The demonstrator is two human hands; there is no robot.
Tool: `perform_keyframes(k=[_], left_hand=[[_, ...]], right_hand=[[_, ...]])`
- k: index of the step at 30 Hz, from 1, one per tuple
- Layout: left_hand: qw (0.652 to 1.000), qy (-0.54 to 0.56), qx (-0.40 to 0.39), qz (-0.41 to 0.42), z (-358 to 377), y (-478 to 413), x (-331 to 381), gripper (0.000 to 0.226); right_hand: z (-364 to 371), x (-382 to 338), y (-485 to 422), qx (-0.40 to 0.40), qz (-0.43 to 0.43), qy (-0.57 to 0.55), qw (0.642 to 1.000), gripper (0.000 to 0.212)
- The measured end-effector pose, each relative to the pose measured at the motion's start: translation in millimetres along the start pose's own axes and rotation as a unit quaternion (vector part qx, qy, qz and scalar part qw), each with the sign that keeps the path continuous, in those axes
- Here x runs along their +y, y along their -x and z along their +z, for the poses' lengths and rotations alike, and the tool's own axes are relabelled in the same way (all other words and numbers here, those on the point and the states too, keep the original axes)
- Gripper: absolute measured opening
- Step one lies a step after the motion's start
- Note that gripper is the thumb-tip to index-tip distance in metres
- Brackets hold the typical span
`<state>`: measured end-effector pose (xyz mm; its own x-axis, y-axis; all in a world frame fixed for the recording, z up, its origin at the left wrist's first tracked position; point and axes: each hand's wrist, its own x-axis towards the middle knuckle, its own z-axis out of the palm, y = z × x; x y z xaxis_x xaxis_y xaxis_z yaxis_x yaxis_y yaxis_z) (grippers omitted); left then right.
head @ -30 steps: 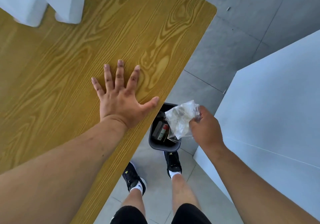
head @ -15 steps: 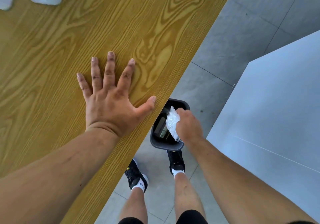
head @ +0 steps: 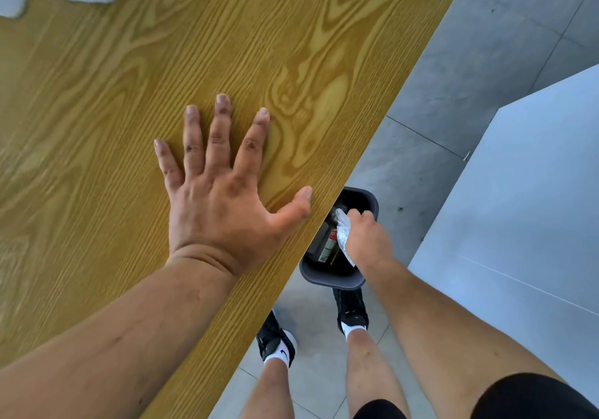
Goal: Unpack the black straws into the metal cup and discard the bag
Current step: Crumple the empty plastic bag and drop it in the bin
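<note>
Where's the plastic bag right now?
Head view, right of the table edge: the right hand holds the crumpled bag at the mouth of the dark bin on the floor.

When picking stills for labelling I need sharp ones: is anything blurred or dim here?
Head view: the table smears toward the left edge, while the left hand is sharp; the bag gripped by the right hand looks soft; the bin is dark inside.

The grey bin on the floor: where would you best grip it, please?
Probably by its far rim, from above: that rounded lip is bare, whereas the table overhangs the left side and the right hand, holding the bag, covers the right.
</note>
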<state>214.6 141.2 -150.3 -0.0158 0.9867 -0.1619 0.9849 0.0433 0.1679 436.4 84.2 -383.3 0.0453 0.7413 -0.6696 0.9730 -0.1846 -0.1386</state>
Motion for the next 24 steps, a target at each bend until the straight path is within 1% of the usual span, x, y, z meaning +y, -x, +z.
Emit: perform_keyframes(k=[3, 6, 12, 15, 18, 20, 22, 24], left_hand=[[0.999, -0.008, -0.004, 0.053, 0.3, 2.7, 0.7, 0.098], [0.997, -0.014, -0.003, 0.075, -0.6, 3.6, 1.1, 0.094], [0.997, -0.011, 0.0, 0.077, 0.2, 2.8, -0.3, 0.093], [0.997, -0.009, 0.006, 0.077, 2.0, 2.3, -1.1, 0.094], [0.997, -0.007, 0.014, 0.077, 4.0, 2.2, -2.0, 0.094], [0.997, -0.005, 0.014, 0.079, 5.4, 2.4, -3.1, 0.094], [0.997, -0.008, 0.013, 0.078, 5.3, 2.3, -2.8, 0.094], [0.997, -0.006, 0.007, 0.076, 5.1, 2.6, -2.0, 0.094]], right_hand=[[5.8, -0.4, -4.5, -0.005, 0.007, 0.003, 1.0, 0.033], [8.5, 0.4, -9.1, -0.005, 0.016, -0.003, 1.0, 0.03], [10.3, -3.3, -22.1, -0.004, 0.041, -0.009, 0.999, 0.034], [12.2, -6.0, -29.7, 0.017, 0.058, -0.007, 0.998, 0.037], [17.9, -9.1, -37.7, 0.027, 0.061, -0.009, 0.998, 0.047], [24.4, -11.8, -40.1, -0.014, 0.038, -0.017, 0.999, 0.059], [30.6, -14.5, -38.6, -0.078, 0.008, -0.023, 0.997, 0.074], [35.2, -15.3, -35.4, -0.122, -0.002, -0.027, 0.992, 0.076]])
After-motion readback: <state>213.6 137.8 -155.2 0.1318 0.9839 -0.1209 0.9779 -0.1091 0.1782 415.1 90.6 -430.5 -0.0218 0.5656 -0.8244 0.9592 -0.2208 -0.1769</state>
